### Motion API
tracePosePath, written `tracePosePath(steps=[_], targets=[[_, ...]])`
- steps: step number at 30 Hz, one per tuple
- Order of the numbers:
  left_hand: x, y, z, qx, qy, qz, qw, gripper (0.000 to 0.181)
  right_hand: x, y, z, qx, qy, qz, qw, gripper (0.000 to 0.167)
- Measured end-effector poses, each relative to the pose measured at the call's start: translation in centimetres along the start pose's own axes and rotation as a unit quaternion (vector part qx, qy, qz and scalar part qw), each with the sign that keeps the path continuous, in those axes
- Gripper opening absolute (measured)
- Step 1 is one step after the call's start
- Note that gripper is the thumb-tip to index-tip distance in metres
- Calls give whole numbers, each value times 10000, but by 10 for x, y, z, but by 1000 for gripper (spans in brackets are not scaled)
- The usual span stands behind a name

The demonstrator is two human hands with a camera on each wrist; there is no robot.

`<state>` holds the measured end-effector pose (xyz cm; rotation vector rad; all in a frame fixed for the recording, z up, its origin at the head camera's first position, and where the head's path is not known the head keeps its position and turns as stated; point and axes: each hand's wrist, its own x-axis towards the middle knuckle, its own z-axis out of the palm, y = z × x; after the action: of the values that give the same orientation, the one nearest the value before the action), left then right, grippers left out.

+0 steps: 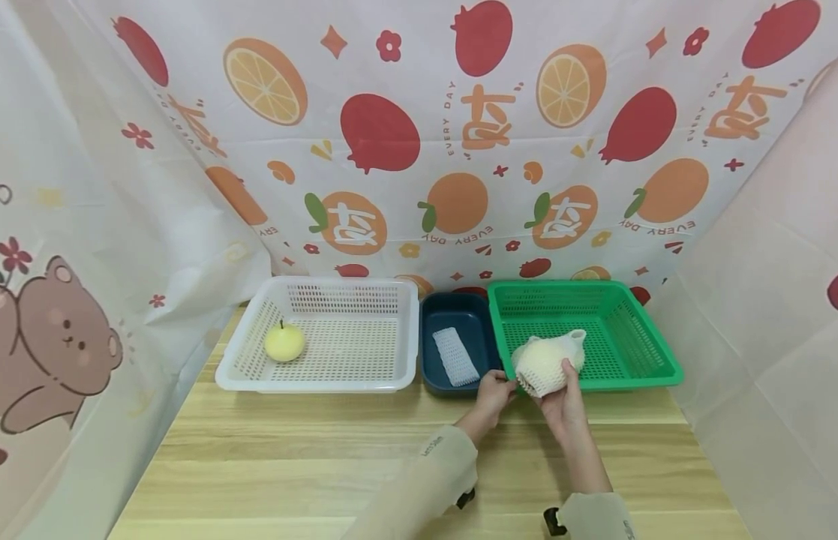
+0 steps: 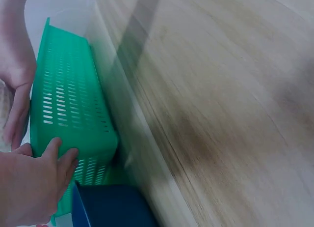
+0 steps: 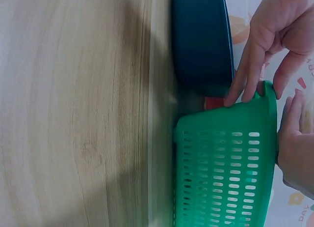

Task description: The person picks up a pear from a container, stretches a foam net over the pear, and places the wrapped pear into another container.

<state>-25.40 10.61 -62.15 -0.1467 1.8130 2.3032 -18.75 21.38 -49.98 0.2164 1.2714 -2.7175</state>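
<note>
Right hand (image 1: 563, 409), curled part-way round a pale netted fruit (image 1: 545, 360), supports it at the near left corner of the green basket (image 1: 633, 380), above the rim; contact between fruit and rim cannot be determined. Left hand (image 1: 494, 394) pinches that corner between thumb and fingers. A loosened right hand could let the fruit slip through the net's gaping end, or roll over the rim and bruise on the desk (image 1: 310, 457); heavy pressure from the left hand might tilt the basket. Beside it, the blue tray (image 1: 485, 334) contains a flat foam net (image 1: 455, 356); further left, the white basket (image 1: 344, 385) holds a yellow pear (image 1: 285, 343).
</note>
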Motion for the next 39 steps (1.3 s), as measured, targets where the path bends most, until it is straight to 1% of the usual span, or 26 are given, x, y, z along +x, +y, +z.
tracePosePath(steps=[2,4,5,7,8,9,11,12,14,15,16,17,18,19,21,23,24,25,26,27,29,30,31,33,37,39], targets=[[9,-9,1,-51,51,6,10000,21,0,-1,-2,14,-30,-97,9999,64],[22,-26,0,-145,39,124,9998,21,1,-4,-4,65,-96,-230,9997,63],[24,-29,1,-115,58,-14,9999,22,1,-6,-6,116,-115,-281,9995,63],[33,-41,1,-205,113,0,9997,22,0,-10,-9,257,-149,-376,9989,60],[34,-43,1,-193,93,7,9998,24,0,-13,-10,347,-139,-401,9985,59],[34,-41,2,-163,154,-222,9995,24,1,-17,-12,440,-112,-414,9981,58],[33,-38,2,-154,172,-384,9990,26,1,-24,-15,590,-11,-432,9973,55],[35,-40,2,-228,208,-438,9986,26,2,-28,-17,604,46,-440,9972,54],[46,-53,0,-338,245,-500,9979,28,4,-36,-20,554,227,-461,9971,53],[54,-63,-1,-462,283,-577,9969,29,5,-40,-22,472,343,-493,9971,51],[66,-80,-3,-579,272,-537,9965,32,6,-44,-24,371,483,-529,9967,48],[58,-70,-2,-700,308,-545,9956,29,7,-48,-25,273,634,-541,9961,46],[46,-55,-3,-774,270,-516,9953,28,8,-52,-28,140,795,-570,9951,43],[31,-34,-2,-755,282,-523,9954,27,9,-55,-29,47,967,-602,9935,40],[-7,18,1,-714,329,-692,9945,24,12,-61,-32,-235,1349,-735,9879,38],[-48,75,6,-541,365,-783,9948,21,16,-65,-34,-580,1768,-879,9786,44],[-46,72,5,-466,340,-784,9952,23,18,-67,-36,-804,1991,-981,9717,49],[-39,63,5,-420,382,-796,9952,24,21,-69,-37,-1017,2238,-1074,9634,56],[-29,49,4,-484,374,-775,9951,23,24,-70,-39,-1273,2506,-1148,9528,63],[-16,29,2,-565,351,-641,9957,22,27,-72,-42,-1546,2746,-1225,9411,70],[8,-6,-1,-688,310,-534,9957,23,34,-75,-48,-2127,3150,-1385,9145,81],[15,-16,-1,-757,290,-471,9956,22,37,-76,-52,-2443,3335,-1450,8989,86],[15,-17,-1,-777,301,-478,9954,22,40,-78,-56,-2813,3510,-1483,8807,91],[3,0,4,-682,350,-577,9954,23,46,-81,-65,-3584,3757,-1580,8399,96],[-48,72,14,-434,490,-861,9941,22,57,-85,-80,-4923,4003,-1452,7592,99],[-66,96,15,-426,500,-866,9941,22,60,-85,-84,-5370,3955,-1316,7334,98]])
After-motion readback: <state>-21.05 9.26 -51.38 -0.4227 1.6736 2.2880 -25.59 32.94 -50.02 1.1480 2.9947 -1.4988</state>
